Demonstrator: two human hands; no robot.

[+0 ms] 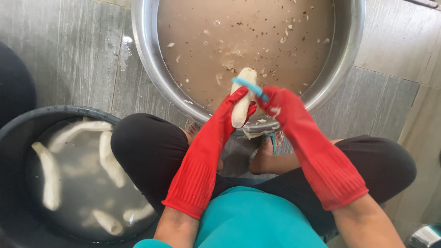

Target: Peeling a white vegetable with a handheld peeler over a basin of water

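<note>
Both my hands wear long red rubber gloves. My left hand (239,102) grips a pale peeled root (243,89), held upright over the near rim of a big steel basin (146,55). My right hand (281,104) holds a blue-handled peeler (250,87) laid across the root's upper part. The basin holds murky brown water with floating peel scraps.
A dark round tub (27,126) at my left holds several pale peeled roots in cloudy water. My knees in black trousers and my feet in sandals sit between tub and basin on a grey tiled floor. A shiny metal object (425,236) shows at bottom right.
</note>
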